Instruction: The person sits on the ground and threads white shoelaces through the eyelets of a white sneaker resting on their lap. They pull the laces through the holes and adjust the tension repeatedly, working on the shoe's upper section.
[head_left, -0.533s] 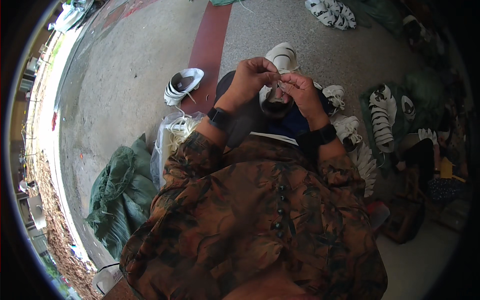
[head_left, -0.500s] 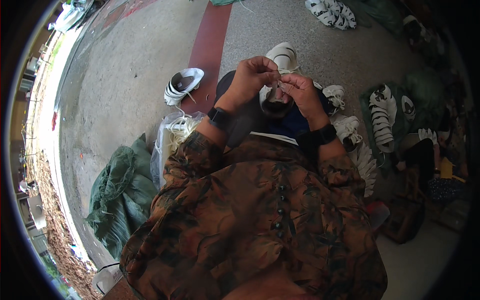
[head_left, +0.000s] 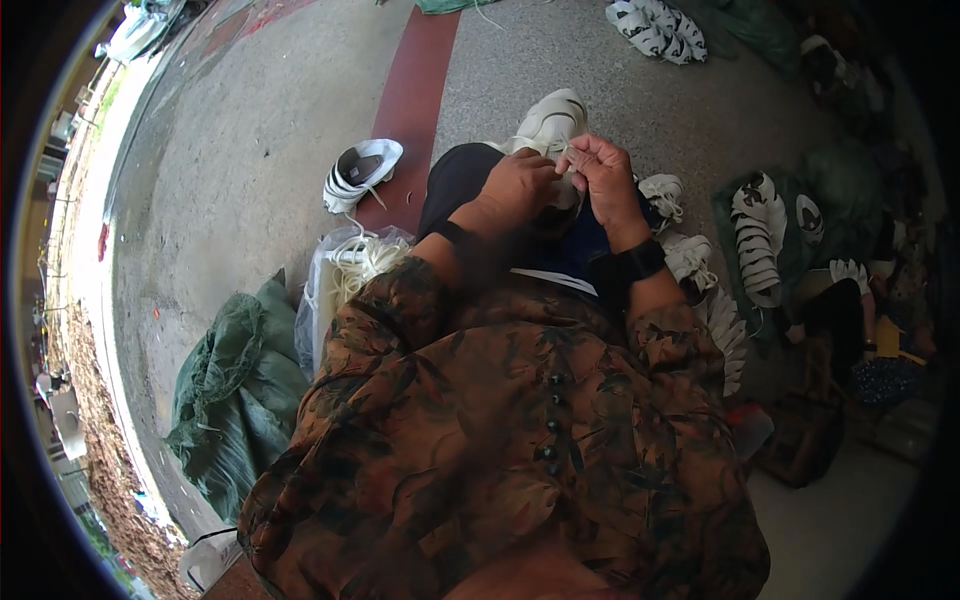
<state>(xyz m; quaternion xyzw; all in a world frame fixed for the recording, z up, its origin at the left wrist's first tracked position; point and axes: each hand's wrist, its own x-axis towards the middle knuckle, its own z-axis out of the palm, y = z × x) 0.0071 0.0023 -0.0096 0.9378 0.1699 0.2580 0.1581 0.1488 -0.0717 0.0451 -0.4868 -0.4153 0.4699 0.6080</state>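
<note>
Head view: white shoe [head_left: 556, 116], at the lap, toe pointing away; probably light, soft-sided, stiffer underneath, best held by heel or sole; left hand [head_left: 522, 186], fingers curled near the shoe's opening, grip unclear; right hand [head_left: 604, 174], fingers pinching, apparently on white lace [head_left: 526, 143], likely limp, best taken near its tip

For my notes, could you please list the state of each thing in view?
Left hand: fingers bent, grip unclear
Right hand: fingers bent, grip unclear
White sneaker: toe pointing away, partly hidden
White striped shoe: open-topped, on the floor
White shoelaces: loose, heaped
Green sack: crumpled
Striped shoe uppers: nested in a row
</note>
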